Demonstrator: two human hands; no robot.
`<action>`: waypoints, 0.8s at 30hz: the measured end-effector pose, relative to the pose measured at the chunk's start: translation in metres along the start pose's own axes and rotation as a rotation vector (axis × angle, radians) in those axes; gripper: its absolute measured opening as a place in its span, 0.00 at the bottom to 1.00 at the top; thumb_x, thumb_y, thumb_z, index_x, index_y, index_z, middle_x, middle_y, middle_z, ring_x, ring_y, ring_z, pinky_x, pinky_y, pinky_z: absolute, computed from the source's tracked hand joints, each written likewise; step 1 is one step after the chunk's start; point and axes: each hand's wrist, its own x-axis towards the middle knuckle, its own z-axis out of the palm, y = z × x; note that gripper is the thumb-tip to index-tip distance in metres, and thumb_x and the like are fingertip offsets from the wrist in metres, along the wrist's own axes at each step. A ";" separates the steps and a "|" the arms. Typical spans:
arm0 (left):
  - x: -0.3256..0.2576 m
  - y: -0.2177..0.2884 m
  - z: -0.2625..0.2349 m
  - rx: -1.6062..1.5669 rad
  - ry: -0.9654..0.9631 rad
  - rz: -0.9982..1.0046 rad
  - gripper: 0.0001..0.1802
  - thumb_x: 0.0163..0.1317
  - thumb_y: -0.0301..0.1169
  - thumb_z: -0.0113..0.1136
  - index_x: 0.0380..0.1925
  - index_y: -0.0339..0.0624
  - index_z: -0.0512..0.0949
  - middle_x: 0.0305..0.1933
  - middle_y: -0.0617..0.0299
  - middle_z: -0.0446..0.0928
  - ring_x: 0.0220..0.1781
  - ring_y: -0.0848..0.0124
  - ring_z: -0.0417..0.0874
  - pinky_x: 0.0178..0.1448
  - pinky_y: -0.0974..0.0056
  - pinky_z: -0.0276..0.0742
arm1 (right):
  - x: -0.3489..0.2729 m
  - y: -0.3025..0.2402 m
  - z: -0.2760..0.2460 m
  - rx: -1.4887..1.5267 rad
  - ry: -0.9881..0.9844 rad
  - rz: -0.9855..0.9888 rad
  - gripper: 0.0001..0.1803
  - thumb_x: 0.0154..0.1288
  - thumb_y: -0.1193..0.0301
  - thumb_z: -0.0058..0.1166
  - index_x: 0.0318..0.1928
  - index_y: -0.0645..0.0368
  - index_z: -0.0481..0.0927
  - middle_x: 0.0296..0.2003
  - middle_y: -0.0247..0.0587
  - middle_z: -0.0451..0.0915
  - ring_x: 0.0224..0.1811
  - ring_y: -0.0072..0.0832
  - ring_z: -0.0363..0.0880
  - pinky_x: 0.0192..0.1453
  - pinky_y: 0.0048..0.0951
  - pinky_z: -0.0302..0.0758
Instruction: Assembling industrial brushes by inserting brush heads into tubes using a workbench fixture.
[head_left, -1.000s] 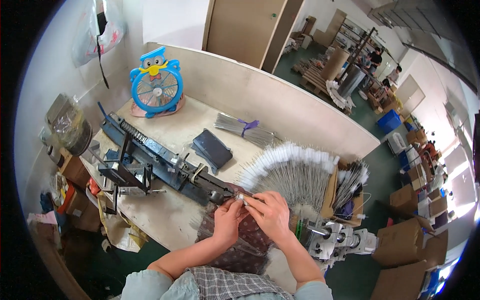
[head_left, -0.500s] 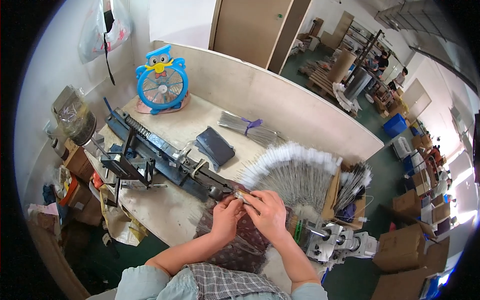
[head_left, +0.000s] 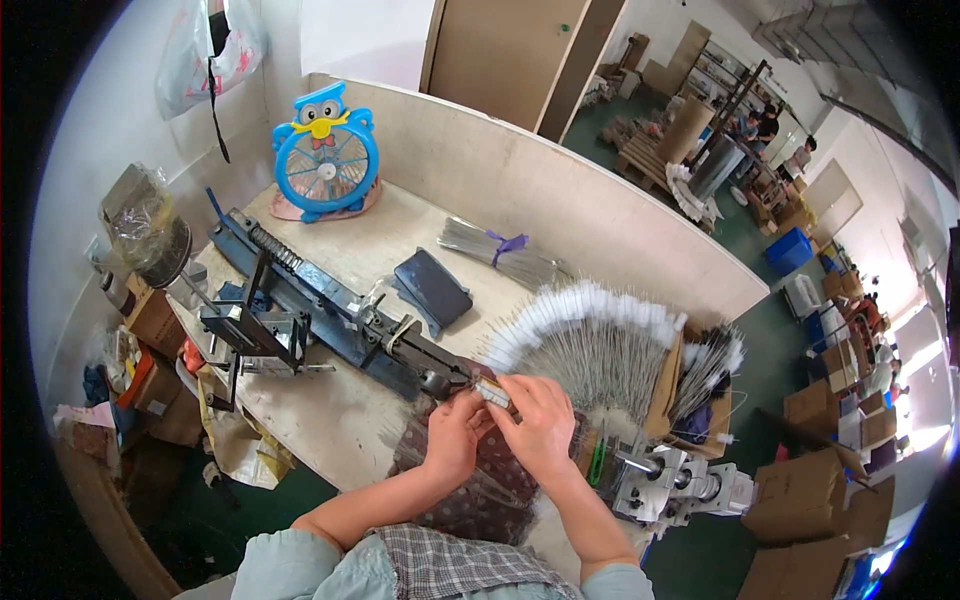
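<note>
Head view, and here we are at the worktop (head_left: pixel 290 425): the right hand (head_left: pixel 537 420) has its grip pinched on a small pale piece (head_left: pixel 491 391), right by the near end of the metal jig (head_left: pixel 325 292). The left hand (head_left: pixel 455 428) is in close, fingertips bunched beside the piece; what they grasp, I can't tell. Cloth (head_left: pixel 515 470) below, fanned wires (head_left: pixel 600 355) off to the right. Looks like fine fitting or handling at the jig's tip, I'd judge, and the next move calls for steady fingertips and careful lining-up.

The machine (head_left: pixel 330 300) lies left of the rods (head_left: pixel 590 360), before the fan (head_left: pixel 327 172).
</note>
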 end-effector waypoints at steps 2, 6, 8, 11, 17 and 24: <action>-0.001 0.002 0.003 0.007 0.016 -0.014 0.08 0.63 0.31 0.50 0.38 0.38 0.73 0.38 0.62 0.77 0.41 0.71 0.79 0.49 0.63 0.73 | -0.002 0.001 -0.003 -0.011 0.014 0.024 0.17 0.43 0.71 0.66 0.39 0.55 0.83 0.39 0.32 0.79 0.43 0.33 0.76 0.46 0.33 0.71; 0.000 0.000 0.004 0.044 0.001 0.014 0.06 0.60 0.26 0.55 0.37 0.38 0.73 0.38 0.62 0.77 0.39 0.73 0.78 0.47 0.66 0.73 | -0.006 0.005 -0.007 -0.042 0.018 -0.024 0.16 0.44 0.70 0.65 0.38 0.52 0.83 0.38 0.31 0.79 0.42 0.32 0.76 0.45 0.32 0.71; -0.001 0.001 0.005 0.050 0.008 0.028 0.06 0.59 0.25 0.55 0.36 0.38 0.73 0.38 0.62 0.77 0.38 0.74 0.78 0.47 0.66 0.73 | -0.006 0.005 -0.008 -0.056 0.024 -0.037 0.15 0.45 0.69 0.65 0.38 0.51 0.83 0.38 0.31 0.79 0.42 0.32 0.76 0.44 0.32 0.71; 0.001 -0.002 0.002 0.045 -0.012 0.042 0.08 0.60 0.25 0.54 0.40 0.35 0.75 0.40 0.61 0.77 0.40 0.74 0.78 0.48 0.67 0.74 | -0.005 0.005 -0.008 -0.031 0.027 -0.046 0.14 0.45 0.69 0.64 0.37 0.51 0.84 0.37 0.30 0.79 0.41 0.32 0.76 0.44 0.32 0.71; 0.000 -0.002 0.002 0.059 0.003 0.025 0.08 0.61 0.25 0.54 0.40 0.36 0.75 0.40 0.62 0.77 0.41 0.74 0.78 0.48 0.67 0.74 | -0.008 0.007 -0.006 -0.023 0.032 -0.039 0.13 0.45 0.69 0.64 0.36 0.52 0.83 0.37 0.31 0.79 0.42 0.32 0.76 0.44 0.33 0.71; 0.000 0.000 0.003 0.052 -0.007 0.025 0.07 0.62 0.26 0.54 0.39 0.37 0.75 0.38 0.63 0.77 0.40 0.76 0.78 0.46 0.68 0.73 | -0.004 0.006 -0.006 -0.008 0.040 -0.046 0.14 0.44 0.70 0.65 0.36 0.53 0.83 0.37 0.30 0.80 0.42 0.31 0.76 0.44 0.32 0.71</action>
